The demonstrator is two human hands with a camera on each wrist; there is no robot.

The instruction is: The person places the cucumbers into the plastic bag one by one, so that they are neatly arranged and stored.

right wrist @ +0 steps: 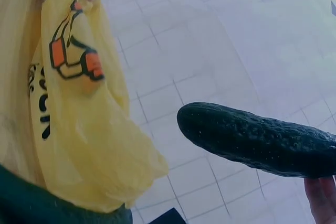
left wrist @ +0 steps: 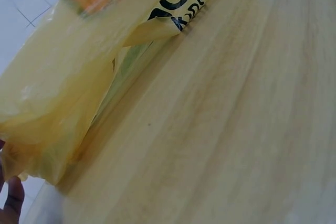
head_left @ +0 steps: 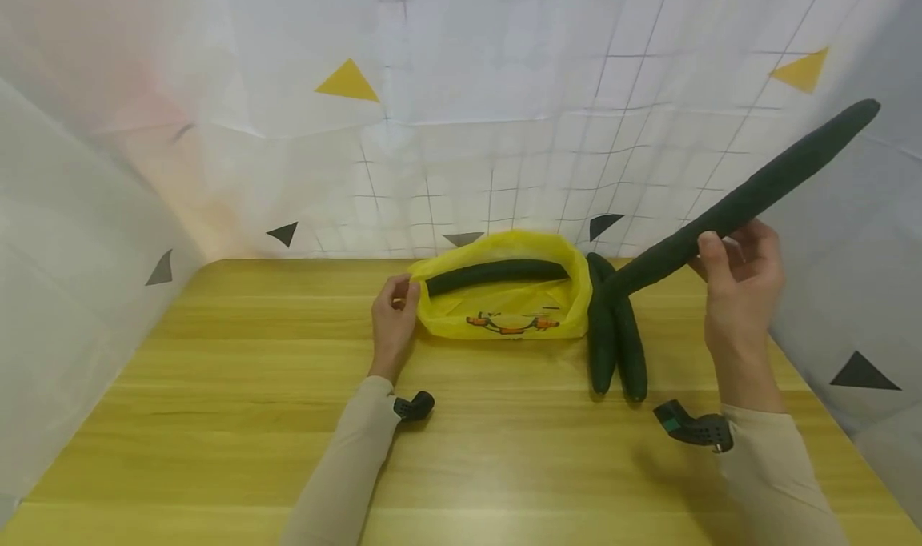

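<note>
Left hand [head_left: 394, 322] pinches a yellow bag [head_left: 448, 323] with one cucumber [head_left: 497, 272] inside; right hand [head_left: 745, 290], well apart, grips another cucumber [head_left: 774, 179], tilted above two more cucumbers [head_left: 603, 350] on the table [head_left: 216, 418].

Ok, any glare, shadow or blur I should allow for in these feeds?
Head: pale glare on the near part of the table, a soft shadow left of the right sleeve; left wrist: bag looks slightly soft; right wrist: raised cucumber's bumps show clearly.

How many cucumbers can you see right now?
4: a cucumber in the right hand, one inside the yellow bag, and two on the table beside it. More may be hidden inside the bag.
</note>
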